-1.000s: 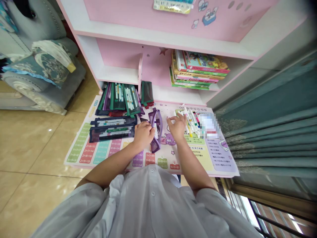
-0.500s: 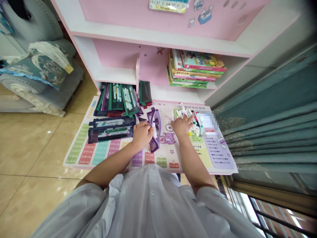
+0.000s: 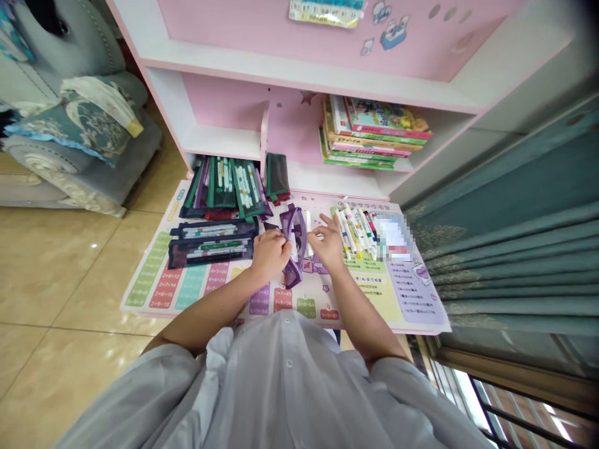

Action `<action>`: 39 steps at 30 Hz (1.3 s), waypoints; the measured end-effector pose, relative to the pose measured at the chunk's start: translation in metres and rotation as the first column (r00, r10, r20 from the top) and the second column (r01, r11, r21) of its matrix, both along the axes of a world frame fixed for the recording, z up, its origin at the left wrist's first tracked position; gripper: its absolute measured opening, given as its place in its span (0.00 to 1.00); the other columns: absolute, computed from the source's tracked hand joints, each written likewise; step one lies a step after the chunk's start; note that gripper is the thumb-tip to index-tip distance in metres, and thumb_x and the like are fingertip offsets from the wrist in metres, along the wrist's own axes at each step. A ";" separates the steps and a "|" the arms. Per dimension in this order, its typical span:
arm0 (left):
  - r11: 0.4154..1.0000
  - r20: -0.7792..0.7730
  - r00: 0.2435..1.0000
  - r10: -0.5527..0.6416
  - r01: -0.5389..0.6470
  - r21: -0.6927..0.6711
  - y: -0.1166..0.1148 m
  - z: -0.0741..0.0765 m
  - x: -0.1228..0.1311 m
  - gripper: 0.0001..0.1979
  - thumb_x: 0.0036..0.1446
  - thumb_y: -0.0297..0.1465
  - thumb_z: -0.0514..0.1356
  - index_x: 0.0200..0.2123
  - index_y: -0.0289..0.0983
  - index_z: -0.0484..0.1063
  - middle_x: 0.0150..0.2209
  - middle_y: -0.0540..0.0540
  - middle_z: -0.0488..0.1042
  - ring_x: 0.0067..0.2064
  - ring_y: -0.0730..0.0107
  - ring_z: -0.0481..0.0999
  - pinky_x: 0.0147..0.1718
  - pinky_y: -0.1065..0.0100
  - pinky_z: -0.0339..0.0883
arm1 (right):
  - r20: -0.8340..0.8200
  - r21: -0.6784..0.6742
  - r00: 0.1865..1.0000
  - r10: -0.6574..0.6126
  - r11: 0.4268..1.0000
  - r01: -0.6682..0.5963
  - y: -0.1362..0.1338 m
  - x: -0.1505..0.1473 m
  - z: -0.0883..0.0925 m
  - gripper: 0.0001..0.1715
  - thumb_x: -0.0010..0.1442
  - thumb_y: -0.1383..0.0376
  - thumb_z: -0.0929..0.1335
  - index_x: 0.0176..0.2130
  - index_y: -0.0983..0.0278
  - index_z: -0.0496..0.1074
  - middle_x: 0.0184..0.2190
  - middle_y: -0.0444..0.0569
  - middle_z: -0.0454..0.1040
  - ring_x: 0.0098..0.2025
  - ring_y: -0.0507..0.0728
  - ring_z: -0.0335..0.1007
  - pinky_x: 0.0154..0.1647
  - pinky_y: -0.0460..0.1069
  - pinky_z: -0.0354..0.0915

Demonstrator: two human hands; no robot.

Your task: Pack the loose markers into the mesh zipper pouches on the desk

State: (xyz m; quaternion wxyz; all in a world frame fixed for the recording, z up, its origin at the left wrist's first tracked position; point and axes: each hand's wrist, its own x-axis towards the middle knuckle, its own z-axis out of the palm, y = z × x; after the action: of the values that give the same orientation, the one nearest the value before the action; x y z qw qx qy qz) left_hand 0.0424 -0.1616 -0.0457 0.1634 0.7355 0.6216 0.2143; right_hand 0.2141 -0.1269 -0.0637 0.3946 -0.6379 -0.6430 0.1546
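A purple mesh pencil pouch (image 3: 294,274) lies with its mouth spread apart, and something white shows inside. My left hand (image 3: 271,254) is closed on the pouch's left edge. Right of the pouch, my right hand (image 3: 327,245) pinches a white marker (image 3: 308,232) between thumb and forefinger, its other fingers lifted. The marker stands nearly lengthwise beside the pouch's right edge. Several loose white markers (image 3: 356,232) with coloured ends lie in a heap just right of my right hand.
Two dark blue pouches (image 3: 210,252) holding pens lie left of my left hand. Behind them, several green and purple pouches (image 3: 229,193) are piled against the shelf. A dark green pouch (image 3: 277,176) leans nearby. Books (image 3: 374,134) stack on the shelf; a curtain (image 3: 505,224) hangs right.
My right hand has moved left from the marker heap to the pouch, bringing a white marker. My left hand keeps its hold on the pouch.
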 end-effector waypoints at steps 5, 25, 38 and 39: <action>1.000 -0.008 1.000 -0.004 0.004 -0.004 -0.001 0.001 0.000 0.15 0.65 0.34 0.54 0.31 0.37 0.78 0.45 0.43 0.78 0.53 0.59 0.73 0.51 0.57 0.63 | 0.050 -0.106 0.994 0.092 0.991 -0.087 -0.003 -0.016 -0.006 0.10 0.50 0.64 0.69 0.19 0.62 0.70 0.57 0.54 0.72 0.66 0.65 0.56 0.71 0.63 0.44; 1.000 -0.006 1.000 0.002 -0.002 -0.020 -0.001 0.003 0.001 0.15 0.65 0.34 0.54 0.32 0.37 0.78 0.47 0.43 0.78 0.54 0.59 0.72 0.53 0.56 0.63 | 0.098 -0.158 0.984 0.147 0.979 -0.130 -0.002 -0.024 -0.011 0.14 0.56 0.54 0.70 0.26 0.61 0.74 0.50 0.54 0.75 0.65 0.65 0.58 0.70 0.67 0.39; 0.999 -0.055 0.998 0.011 -0.014 -0.043 0.006 -0.002 -0.010 0.15 0.61 0.31 0.53 0.29 0.38 0.78 0.42 0.43 0.80 0.51 0.58 0.74 0.51 0.56 0.64 | 0.494 -0.113 0.814 -0.306 0.906 0.409 0.019 0.063 -0.013 0.15 0.56 0.60 0.67 0.36 0.69 0.78 0.66 0.62 0.56 0.70 0.80 0.33 0.61 0.78 0.46; 0.999 -0.057 0.998 0.013 -0.015 -0.043 0.006 -0.003 -0.011 0.15 0.60 0.31 0.52 0.29 0.37 0.78 0.42 0.43 0.80 0.50 0.58 0.74 0.51 0.56 0.64 | 0.510 -0.138 0.810 -0.289 0.902 0.409 0.020 0.066 -0.015 0.15 0.56 0.60 0.67 0.36 0.69 0.78 0.67 0.61 0.55 0.70 0.80 0.32 0.61 0.78 0.45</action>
State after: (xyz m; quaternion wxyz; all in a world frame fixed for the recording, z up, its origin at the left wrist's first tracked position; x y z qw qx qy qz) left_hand 0.0313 -0.1554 -0.0489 0.1600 0.7332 0.6357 0.1810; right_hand 0.2801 -0.1067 -0.0788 0.1648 -0.8069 -0.5672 -0.0064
